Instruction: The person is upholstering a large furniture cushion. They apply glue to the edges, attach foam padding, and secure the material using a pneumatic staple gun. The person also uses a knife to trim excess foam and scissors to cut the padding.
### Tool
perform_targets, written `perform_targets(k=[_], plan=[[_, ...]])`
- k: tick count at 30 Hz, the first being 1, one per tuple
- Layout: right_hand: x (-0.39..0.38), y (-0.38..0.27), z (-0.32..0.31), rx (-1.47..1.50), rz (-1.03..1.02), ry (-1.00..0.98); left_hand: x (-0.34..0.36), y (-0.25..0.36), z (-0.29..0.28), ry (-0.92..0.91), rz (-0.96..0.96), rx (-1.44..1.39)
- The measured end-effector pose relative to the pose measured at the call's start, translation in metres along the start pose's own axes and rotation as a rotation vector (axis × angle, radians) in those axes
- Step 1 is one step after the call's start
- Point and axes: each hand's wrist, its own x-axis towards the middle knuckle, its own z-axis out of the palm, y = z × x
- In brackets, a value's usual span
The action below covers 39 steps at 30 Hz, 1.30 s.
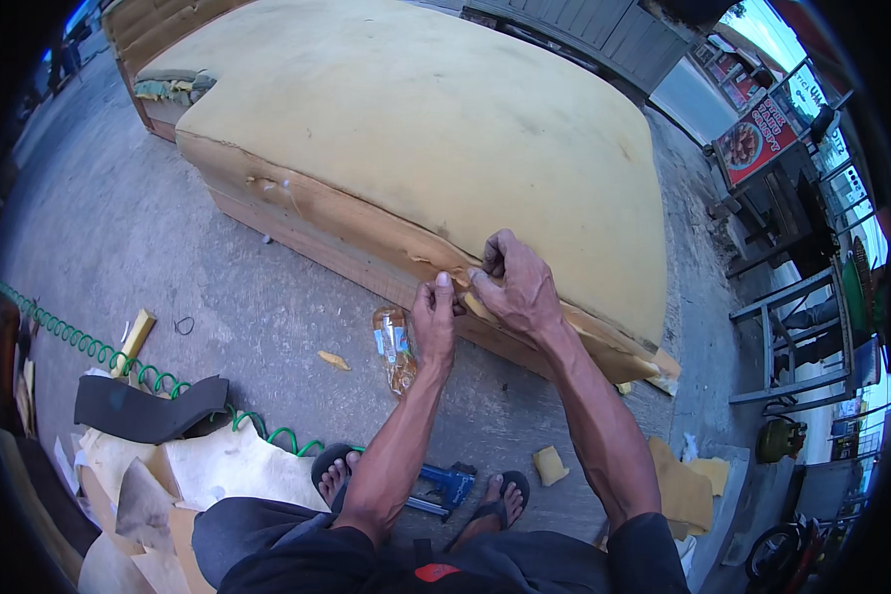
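A large yellow foam pad [416,129] covers a wooden base [297,262]. At its front edge, my left hand [434,317] has fingers curled, its thumb up against a torn, puckered foam strip [453,272]. Just right and higher, my right hand [515,287] pinches that same edge, index finger bent over the top. The fingertips of both are partly hidden. A clear plastic bottle of amber stuff [394,351] lies on the ground left of my left hand. Below my forearms a blue staple gun [444,490] rests between my sandalled feet.
A green coiled hose [89,337], dark foam piece [148,406] and pale scraps [218,465] lie left. Yellow offcuts [678,485] lie lower right. Beyond are metal frames [792,307], a red sign board [752,139], a gas cylinder [777,441], a motorbike and a grey truck bed [584,40].
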Motion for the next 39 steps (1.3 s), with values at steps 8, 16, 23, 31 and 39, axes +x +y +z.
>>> perform_targets(k=[8,16,23,31,39], plan=[[0.014,-0.016,-0.006,-0.093,0.120,-0.151,0.046,0.019,0.003,0.037,0.052,0.165],[0.050,-0.040,-0.015,-0.225,0.065,-0.201,0.047,0.009,-0.001,-0.039,0.037,-0.302],[0.100,-0.018,0.038,-0.574,-0.069,-0.039,0.041,0.007,0.002,-0.082,-0.003,-0.376],[0.120,-0.028,0.028,-0.515,-0.021,-0.335,0.046,0.015,-0.007,-0.036,0.021,-0.275],[0.182,0.055,0.014,-0.534,0.257,-0.146,0.030,0.007,0.009,-0.004,-0.022,-0.297]])
